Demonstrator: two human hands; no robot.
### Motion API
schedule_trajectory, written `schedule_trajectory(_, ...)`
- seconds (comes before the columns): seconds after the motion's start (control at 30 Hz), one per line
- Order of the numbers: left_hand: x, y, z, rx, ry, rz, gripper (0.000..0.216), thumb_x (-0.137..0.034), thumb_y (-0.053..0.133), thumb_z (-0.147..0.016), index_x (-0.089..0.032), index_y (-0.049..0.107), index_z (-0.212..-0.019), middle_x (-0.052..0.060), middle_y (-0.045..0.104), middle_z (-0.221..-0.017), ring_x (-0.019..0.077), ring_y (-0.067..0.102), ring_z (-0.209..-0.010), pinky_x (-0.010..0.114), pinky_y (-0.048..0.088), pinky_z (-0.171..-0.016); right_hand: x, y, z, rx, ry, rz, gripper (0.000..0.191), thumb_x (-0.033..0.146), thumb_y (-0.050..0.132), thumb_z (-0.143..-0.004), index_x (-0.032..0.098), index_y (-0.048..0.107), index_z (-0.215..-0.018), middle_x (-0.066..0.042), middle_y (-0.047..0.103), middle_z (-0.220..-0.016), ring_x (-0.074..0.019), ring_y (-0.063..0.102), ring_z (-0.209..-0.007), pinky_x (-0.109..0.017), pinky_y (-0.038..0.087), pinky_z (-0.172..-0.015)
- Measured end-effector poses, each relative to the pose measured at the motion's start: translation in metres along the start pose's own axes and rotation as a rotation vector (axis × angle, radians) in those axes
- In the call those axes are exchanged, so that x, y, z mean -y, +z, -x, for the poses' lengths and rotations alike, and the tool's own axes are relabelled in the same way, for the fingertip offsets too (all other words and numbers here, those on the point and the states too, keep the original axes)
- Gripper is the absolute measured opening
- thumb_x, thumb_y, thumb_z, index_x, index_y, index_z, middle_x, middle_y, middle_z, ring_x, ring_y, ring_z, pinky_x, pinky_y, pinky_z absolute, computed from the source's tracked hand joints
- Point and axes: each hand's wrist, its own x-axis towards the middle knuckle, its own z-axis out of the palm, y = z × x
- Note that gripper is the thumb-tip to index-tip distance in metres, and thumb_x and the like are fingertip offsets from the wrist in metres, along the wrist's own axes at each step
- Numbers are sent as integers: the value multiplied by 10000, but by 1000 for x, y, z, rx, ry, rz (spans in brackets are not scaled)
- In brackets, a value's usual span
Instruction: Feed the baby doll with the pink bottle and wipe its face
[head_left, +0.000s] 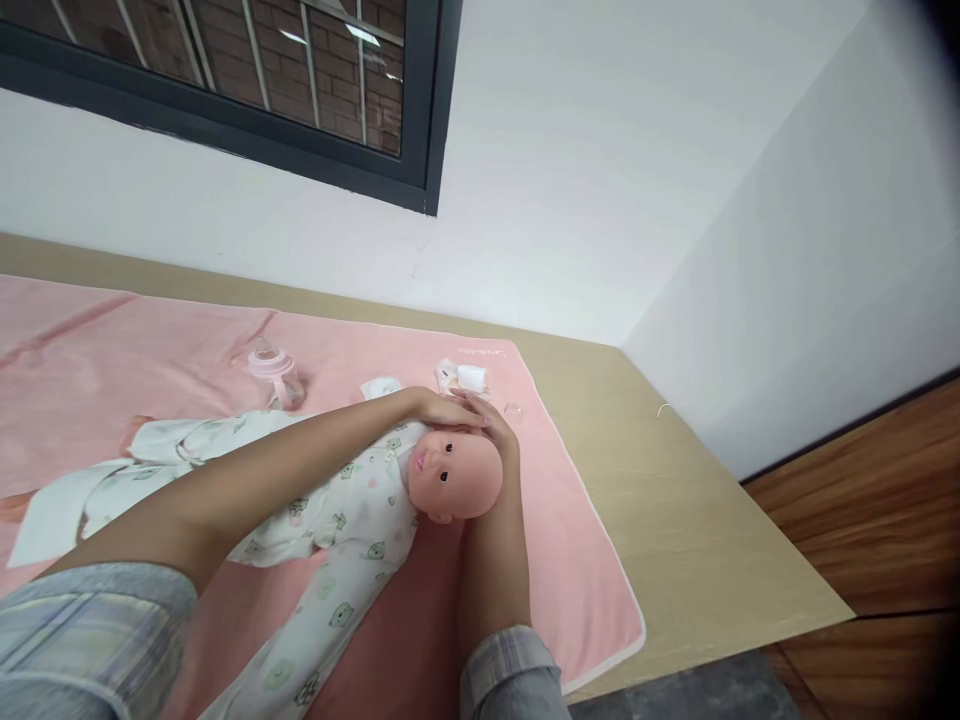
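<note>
A baby doll [461, 472] with a bald head lies on its back on a pink blanket [585, 560], dressed in a white outfit [367, 490] printed with small green bears. My left arm reaches across its chest. My left hand [448, 408] lies with fingers stretched out along the far side of the doll's head. Close against it is my right hand [493, 420], bent round the top of the head, its fingers stretched and overlapping the left fingertips. The doll's head rests against my right forearm. Both palms and the doll's far ear are hidden.
A pink-topped baby bottle [276, 378] stands on the blanket behind the doll. Near my hands lie a small white packet [471, 378], a white cloth piece [381, 387] and a small clear ring-like item [514, 409]. A white hook-shaped item [662, 409] lies at the board's right edge.
</note>
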Motion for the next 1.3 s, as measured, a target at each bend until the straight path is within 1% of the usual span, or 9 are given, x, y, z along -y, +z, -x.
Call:
schedule_trajectory(0.13, 2, -1, -5, 89, 2, 22, 568, -677, 495, -804, -185, 719, -977, 87, 723, -917, 277, 645, -969, 327, 516, -835, 2, -33, 4, -118, 75, -97, 289, 401, 624, -811, 203, 690, -1009, -68, 656, -1231, -217, 627, -1108, -395, 504, -983)
schedule_trajectory(0.23, 4, -1, -13, 122, -24, 8, 553, -668, 508, -795, -189, 712, -983, 86, 724, -929, 281, 647, -983, 340, 519, -848, 1, -45, 9, -204, 59, -119, 263, 389, 603, -842, 187, 690, -988, -92, 630, -1261, -201, 665, -1018, -373, 535, -934)
schedule_trajectory(0.5, 8, 2, -27, 84, -72, -82, 526, -656, 525, -772, -193, 719, -927, 116, 722, -913, 310, 647, -967, 385, 531, -827, -8, -44, 0, -233, -4, -269, 279, 406, 636, -825, 214, 670, -1025, -59, 578, -1345, -199, 679, -1008, -376, 552, -951)
schedule_trajectory(0.63, 8, -2, -27, 42, -90, -166, 524, -632, 485, -794, -190, 724, -939, 128, 722, -897, 294, 664, -877, 359, 543, -739, -11, -43, -3, -217, -30, -311, 269, 404, 640, -821, 231, 674, -1024, -33, 542, -1391, -207, 679, -1026, -373, 555, -955)
schedule_trajectory(0.73, 6, -8, -22, -62, -66, -253, 442, -539, 508, -790, -167, 714, -911, 132, 717, -889, 271, 665, -776, 329, 532, -674, -11, -42, -3, -210, -45, -333, 277, 388, 636, -819, 214, 671, -1032, -36, 551, -1382, -209, 675, -1026, -389, 550, -965)
schedule_trajectory(0.87, 1, -19, -7, -311, 7, -357, 298, -342, 526, -742, -141, 695, -884, 120, 712, -899, 242, 653, -777, 308, 506, -740, -9, -42, -1, -179, -89, -379, 286, 383, 611, -831, 194, 670, -1037, -56, 604, -1309, -201, 659, -1062, -422, 497, -1033)
schedule_trajectory(0.97, 1, -26, 12, -494, 28, -363, 342, -290, 505, -739, -126, 680, -983, 112, 710, -921, 235, 660, -814, 299, 494, -779, -3, -41, 3, -141, -133, -392, 327, 431, 589, -841, 207, 670, -1066, -63, 622, -1287, -197, 620, -1153, -413, 454, -1076)
schedule_trajectory(1.17, 11, -28, 46, -767, 43, -205, 451, -371, 500, -793, -117, 620, -1146, 131, 677, -1081, 247, 665, -897, 289, 506, -755, 20, -34, 17, -89, -268, -345, 407, 504, 560, -835, 221, 671, -1105, -71, 584, -1348, -210, 532, -1278, -393, 388, -1131)
schedule_trajectory(1.3, 18, -21, 56, -863, 83, -59, 573, -526, 479, -835, -109, 578, -1216, 158, 646, -1147, 261, 652, -943, 291, 523, -720, 35, -27, 27, -36, -323, -300, 440, 534, 552, -830, 203, 680, -1092, -80, 599, -1325, -236, 539, -1267, -425, 371, -1144)
